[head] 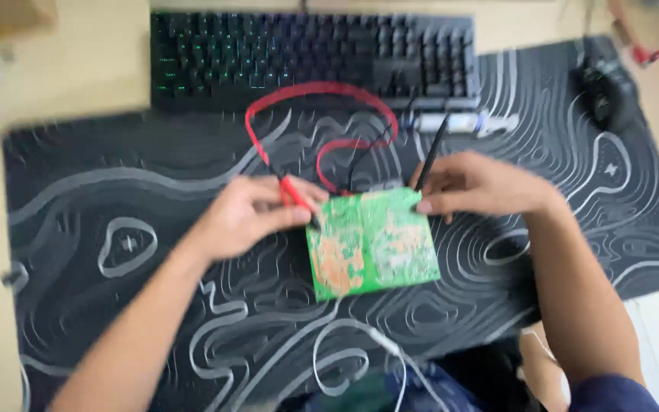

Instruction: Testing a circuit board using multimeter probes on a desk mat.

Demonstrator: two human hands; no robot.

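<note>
A green circuit board (pixel 371 243) lies solder side up on the dark patterned desk mat (pixel 116 191). My left hand (pixel 249 214) grips a red test probe (pixel 294 192) whose tip touches the board's upper left corner. A red lead (pixel 306 91) loops from it toward the keyboard. My right hand (pixel 474 185) pinches a black test probe (pixel 432 152) at the board's upper right edge. The picture is blurred by motion.
A black keyboard (pixel 310 57) with lit keys sits at the back of the mat. A dark mouse (pixel 608 91) rests at the right. A white tube-like object (pixel 463 122) lies in front of the keyboard. A white cable (pixel 390 358) runs off the near edge.
</note>
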